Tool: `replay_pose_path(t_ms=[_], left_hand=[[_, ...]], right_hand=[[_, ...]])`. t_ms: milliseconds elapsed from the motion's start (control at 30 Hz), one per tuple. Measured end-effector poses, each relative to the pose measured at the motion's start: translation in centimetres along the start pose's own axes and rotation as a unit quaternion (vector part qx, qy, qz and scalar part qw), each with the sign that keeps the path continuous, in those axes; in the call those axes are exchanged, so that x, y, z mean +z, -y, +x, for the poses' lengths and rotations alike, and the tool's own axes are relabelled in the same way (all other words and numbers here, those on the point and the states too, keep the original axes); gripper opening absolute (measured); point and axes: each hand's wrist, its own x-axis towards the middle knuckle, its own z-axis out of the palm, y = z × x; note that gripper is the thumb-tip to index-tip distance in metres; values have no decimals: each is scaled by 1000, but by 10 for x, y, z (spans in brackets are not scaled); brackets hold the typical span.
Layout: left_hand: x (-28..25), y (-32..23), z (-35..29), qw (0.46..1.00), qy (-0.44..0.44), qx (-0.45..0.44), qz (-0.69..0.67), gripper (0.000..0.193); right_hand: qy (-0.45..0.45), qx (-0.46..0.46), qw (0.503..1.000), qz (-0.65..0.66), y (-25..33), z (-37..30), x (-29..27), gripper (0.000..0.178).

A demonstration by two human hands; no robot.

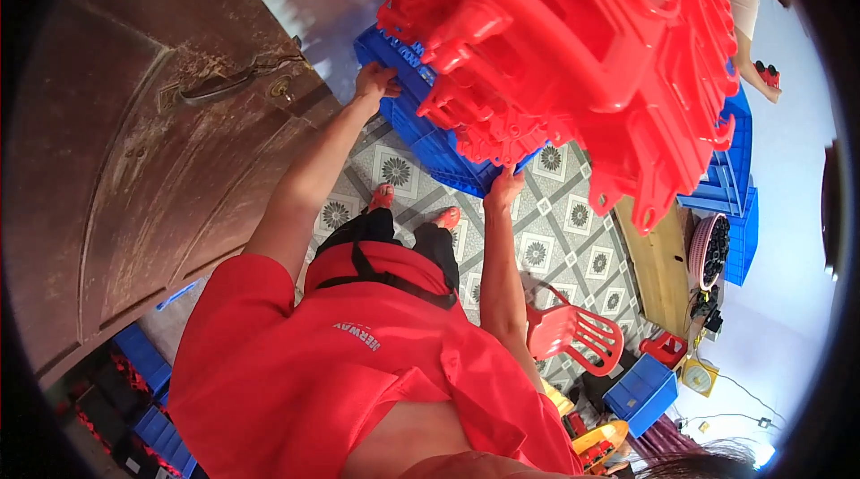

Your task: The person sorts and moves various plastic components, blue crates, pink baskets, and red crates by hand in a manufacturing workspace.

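Note:
My left hand (376, 85) has its fingers closed over the rim of a blue plastic crate (434, 146), at its left corner. At the near right corner my right hand (504, 190) grips the same crate, its fingers partly hidden by the rim. Large red moulded plastic parts (573, 40) are piled high in the crate and lean out over its right side. The crate is in front of me, above the tiled floor; its far side is hidden by the parts.
A worn brown wooden door (206, 157) stands close on my left. To the right are a red plastic chair (573, 333), a wooden table (658, 277), blue crates (739, 242) and a basket of black pieces (712, 251). Another person's hand (766, 92) holds a small red-and-black item at the upper right.

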Motion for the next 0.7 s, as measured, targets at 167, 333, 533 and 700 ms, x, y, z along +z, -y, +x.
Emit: replay_pose_path(t_ms=[167,333,533,700], left_hand=[[-16,-4,2,1000,19,-18,3,16],[-22,9,-5,999,37,12,-26,14],[-33,17,8,998,52,-28,-34,11],[-57,-3,35,897,24,-424,-123,10]], right_hand=[[22,-28,999,9,-11,-4,-1,34],[10,-36,999,-30,-15,-11,-9,28],[-5,-51,996,-71,-20,-13,-14,35],[26,40,996,74,49,-78,16,40]])
